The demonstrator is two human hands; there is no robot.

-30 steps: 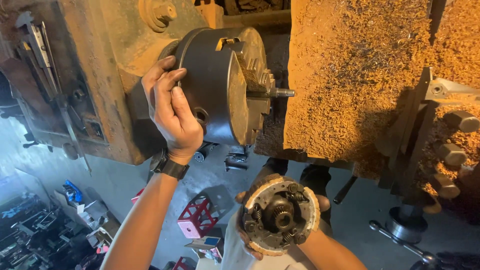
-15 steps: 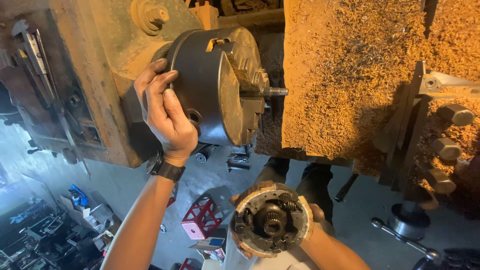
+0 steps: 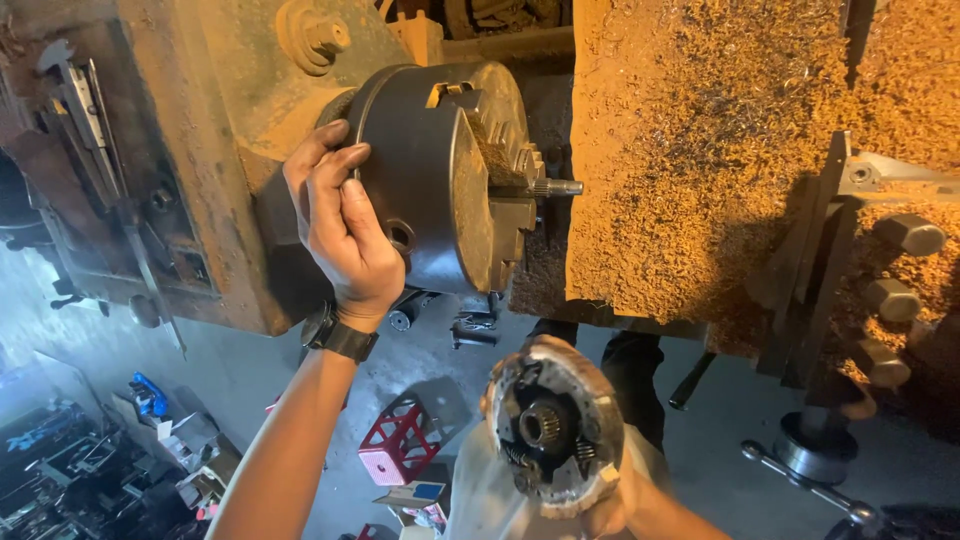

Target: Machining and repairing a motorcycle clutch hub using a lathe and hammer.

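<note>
At the lathe, we've got both hands busy.
Left hand [image 3: 340, 235] wraps the chuck [image 3: 440, 175], fingers curled on its rim; right hand [image 3: 600, 505] cups a round clutch part [image 3: 553, 430].

Our left hand [image 3: 345, 235] was raised on an outstretched forearm, palm pressed forward and fingers [image 3: 330, 165] curled over a rounded edge. Our right hand [image 3: 590, 500] sat low and close to us, fingers wrapped from behind around what it held, wrist bent upward.

Black wristwatch [image 3: 340, 335], bare forearms.
</note>
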